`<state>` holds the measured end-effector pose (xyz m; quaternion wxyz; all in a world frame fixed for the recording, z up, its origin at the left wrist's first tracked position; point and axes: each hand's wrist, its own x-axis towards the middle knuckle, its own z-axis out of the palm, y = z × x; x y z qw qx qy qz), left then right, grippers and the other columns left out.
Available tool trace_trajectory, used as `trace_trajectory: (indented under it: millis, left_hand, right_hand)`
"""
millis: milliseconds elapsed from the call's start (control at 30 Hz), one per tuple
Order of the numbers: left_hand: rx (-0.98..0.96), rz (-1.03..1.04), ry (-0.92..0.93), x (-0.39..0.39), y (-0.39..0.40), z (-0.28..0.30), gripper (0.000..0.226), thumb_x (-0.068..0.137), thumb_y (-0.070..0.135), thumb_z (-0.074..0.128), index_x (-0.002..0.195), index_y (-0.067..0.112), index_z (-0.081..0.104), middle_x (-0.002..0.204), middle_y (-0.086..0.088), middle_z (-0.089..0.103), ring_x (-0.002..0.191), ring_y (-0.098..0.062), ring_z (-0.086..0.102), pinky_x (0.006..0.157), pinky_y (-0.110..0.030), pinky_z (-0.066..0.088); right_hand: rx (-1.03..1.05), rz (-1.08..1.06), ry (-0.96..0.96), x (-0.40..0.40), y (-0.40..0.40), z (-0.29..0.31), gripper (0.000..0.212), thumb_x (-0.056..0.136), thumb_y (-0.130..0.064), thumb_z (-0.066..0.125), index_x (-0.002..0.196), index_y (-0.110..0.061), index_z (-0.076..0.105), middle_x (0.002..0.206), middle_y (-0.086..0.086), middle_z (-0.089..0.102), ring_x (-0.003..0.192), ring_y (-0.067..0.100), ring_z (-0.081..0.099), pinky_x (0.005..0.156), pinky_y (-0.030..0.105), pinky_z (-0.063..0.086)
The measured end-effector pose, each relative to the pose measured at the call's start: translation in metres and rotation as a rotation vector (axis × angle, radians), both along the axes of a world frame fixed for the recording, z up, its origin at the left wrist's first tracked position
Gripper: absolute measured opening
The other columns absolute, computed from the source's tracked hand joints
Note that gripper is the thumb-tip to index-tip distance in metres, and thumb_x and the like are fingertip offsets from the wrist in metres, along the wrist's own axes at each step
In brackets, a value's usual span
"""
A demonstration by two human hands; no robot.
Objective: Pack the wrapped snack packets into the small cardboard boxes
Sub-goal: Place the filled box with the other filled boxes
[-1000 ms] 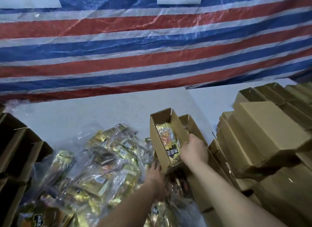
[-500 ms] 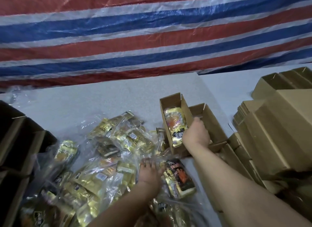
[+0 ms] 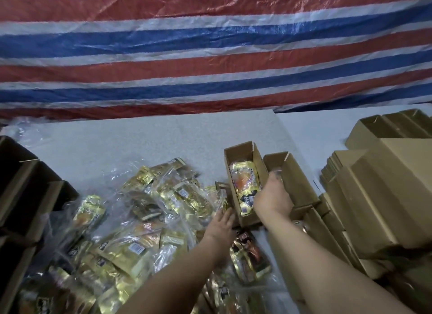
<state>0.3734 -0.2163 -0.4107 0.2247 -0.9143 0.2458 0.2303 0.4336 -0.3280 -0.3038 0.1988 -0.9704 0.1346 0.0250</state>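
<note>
Near: left hand [image 3: 221, 223], fingers flat and together, rests on the packet heap [image 3: 140, 220], nearest the loose packets. Beyond: right hand [image 3: 272, 198] grips the open box [image 3: 243, 164]; boxed packet [image 3: 245, 185] lies lengthwise, just right of the left fingertips.

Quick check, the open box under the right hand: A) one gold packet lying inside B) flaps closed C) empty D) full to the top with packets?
A: the open box held at its wall by the right hand shows one gold packet lying inside it, flaps open.
</note>
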Motion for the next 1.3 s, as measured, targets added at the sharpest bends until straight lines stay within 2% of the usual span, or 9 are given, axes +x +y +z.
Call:
trace_trajectory:
  millis: [100, 233, 433, 600, 767, 933, 1067, 1200, 1300]
  left_hand:
    - [-0.007, 0.065, 0.035, 0.001, 0.009, -0.014, 0.098, 0.084, 0.074, 0.048, 0.156, 0.015, 0.017, 0.16, -0.022, -0.006, 0.147, -0.047, -0.004, 0.116, -0.066, -0.002]
    - [-0.09, 0.246, 0.069, -0.006, 0.017, -0.021, 0.066, 0.091, 0.058, 0.047, 0.136, 0.009, 0.041, 0.121, -0.022, 0.057, 0.12, -0.039, 0.053, 0.116, -0.061, 0.018]
    - [-0.161, 0.391, 0.018, -0.014, 0.04, -0.016, 0.062, 0.092, 0.058, 0.048, 0.131, 0.011, 0.042, 0.078, -0.007, 0.046, 0.08, -0.024, 0.054, 0.103, -0.049, 0.039]
    - [-0.124, 0.36, -0.005, -0.015, 0.046, -0.019, 0.069, 0.093, 0.06, 0.046, 0.136, 0.008, 0.039, 0.116, -0.015, 0.059, 0.115, -0.031, 0.056, 0.115, -0.053, 0.026]
    - [-0.029, 0.27, -0.016, -0.018, 0.042, -0.012, 0.078, 0.097, 0.057, 0.041, 0.149, 0.003, 0.023, 0.146, -0.025, 0.04, 0.139, -0.04, 0.035, 0.12, -0.057, 0.015]
    - [0.052, 0.245, 0.005, -0.026, 0.037, -0.001, 0.082, 0.099, 0.058, 0.035, 0.155, 0.006, 0.004, 0.16, -0.026, 0.012, 0.148, -0.043, 0.01, 0.119, -0.058, 0.004]
    - [0.08, 0.271, 0.015, -0.038, 0.034, 0.01, 0.085, 0.097, 0.061, 0.036, 0.156, 0.01, 0.001, 0.16, -0.025, 0.011, 0.148, -0.046, 0.005, 0.116, -0.06, -0.006]
    - [0.084, 0.287, 0.031, -0.051, 0.03, 0.021, 0.079, 0.099, 0.059, 0.029, 0.156, 0.012, 0.002, 0.161, -0.022, 0.004, 0.147, -0.046, -0.002, 0.114, -0.06, -0.008]
    - [0.082, 0.237, 0.048, -0.071, 0.03, 0.036, 0.077, 0.1, 0.056, 0.029, 0.156, 0.01, 0.003, 0.161, -0.021, 0.002, 0.148, -0.044, -0.002, 0.114, -0.061, -0.009]
  right_hand:
    - [-0.014, -0.013, -0.013, 0.002, -0.006, -0.005, 0.051, 0.091, -0.003, 0.059, 0.138, -0.013, 0.043, 0.124, 0.008, 0.063, 0.099, 0.031, 0.067, 0.055, 0.026, 0.037]
    - [-0.044, 0.025, -0.02, 0.007, -0.003, -0.012, 0.048, 0.092, -0.002, 0.057, 0.137, -0.013, 0.042, 0.117, 0.008, 0.066, 0.096, 0.029, 0.067, 0.059, 0.031, 0.041]
    - [-0.095, 0.116, 0.035, 0.01, 0.009, -0.028, 0.041, 0.095, -0.002, 0.05, 0.134, -0.011, 0.042, 0.122, 0.011, 0.063, 0.103, 0.033, 0.066, 0.068, 0.036, 0.046]
    - [-0.053, 0.128, 0.139, 0.02, 0.001, -0.036, 0.044, 0.091, 0.0, 0.056, 0.132, -0.009, 0.04, 0.123, 0.013, 0.06, 0.103, 0.034, 0.065, 0.068, 0.037, 0.051]
    - [-0.074, 0.16, 0.167, 0.023, -0.001, -0.031, 0.05, 0.091, 0.005, 0.051, 0.138, -0.002, 0.038, 0.12, 0.015, 0.063, 0.103, 0.031, 0.065, 0.068, 0.036, 0.052]
    - [-0.247, 0.554, -0.167, 0.007, 0.009, -0.03, 0.044, 0.1, -0.028, 0.045, 0.142, -0.012, 0.043, 0.139, 0.008, 0.049, 0.123, 0.022, 0.051, 0.103, 0.034, 0.044]
    - [-0.326, 0.694, 0.098, -0.018, 0.012, -0.036, 0.058, 0.101, -0.052, 0.034, 0.146, -0.016, 0.033, 0.086, -0.002, 0.065, 0.071, 0.015, 0.063, 0.067, 0.033, 0.054]
    - [-0.328, 0.6, 0.156, -0.02, 0.011, -0.041, 0.046, 0.1, -0.023, 0.048, 0.144, -0.015, 0.036, 0.078, -0.006, 0.062, 0.074, 0.017, 0.065, 0.072, 0.034, 0.053]
    - [-0.257, 0.544, 0.203, -0.024, 0.011, -0.034, 0.039, 0.103, -0.029, 0.04, 0.139, -0.014, 0.042, 0.079, -0.005, 0.056, 0.076, 0.017, 0.062, 0.058, 0.029, 0.043]
